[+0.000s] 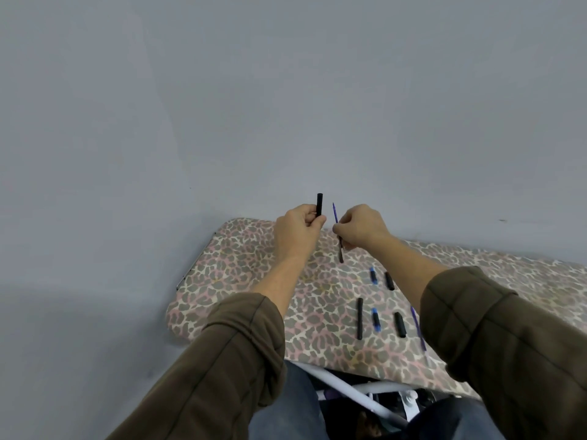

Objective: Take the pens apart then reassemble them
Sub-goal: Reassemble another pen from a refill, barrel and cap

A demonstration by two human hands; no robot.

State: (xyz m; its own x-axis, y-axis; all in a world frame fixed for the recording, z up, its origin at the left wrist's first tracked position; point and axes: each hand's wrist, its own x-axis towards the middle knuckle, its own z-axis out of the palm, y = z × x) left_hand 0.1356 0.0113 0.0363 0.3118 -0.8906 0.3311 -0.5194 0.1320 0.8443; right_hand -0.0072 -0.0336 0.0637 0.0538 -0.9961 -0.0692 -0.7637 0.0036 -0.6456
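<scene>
Black barrel (319, 207): upright, pinched at its lower end in the curled fingers of the left hand (297, 231), raised over the board's far end; blue refill (335, 214): tip up, gripped mid-length by the right hand (360, 227), just beside the barrel but apart, likely lined up for insertion or freshly withdrawn; second barrel (359, 318), blue-ended pieces (376, 319), short black pieces (400, 324), spare refill (417, 328): in rows on the leopard-print ironing board (241, 249), seemingly sorted for reassembly.
</scene>
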